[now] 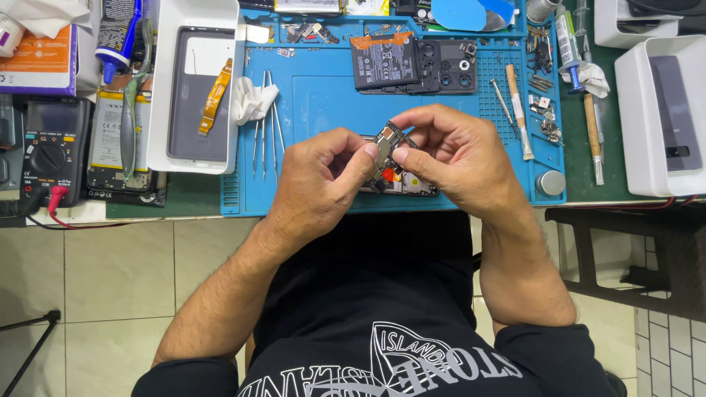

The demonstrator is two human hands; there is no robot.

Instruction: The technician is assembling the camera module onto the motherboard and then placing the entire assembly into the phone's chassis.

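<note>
Both hands, left [320,184] and right [452,154], pinching small circuit board [387,138] between fingertips, above blue mat [323,103]

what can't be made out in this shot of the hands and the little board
Head view only:
- Small circuit board: mostly covered by fingers of the left hand and right hand; components too small.
- Opened phone beneath: largely hidden by both hands.
- Black battery: print too small.
- Items along the top edge: cut off.
</note>
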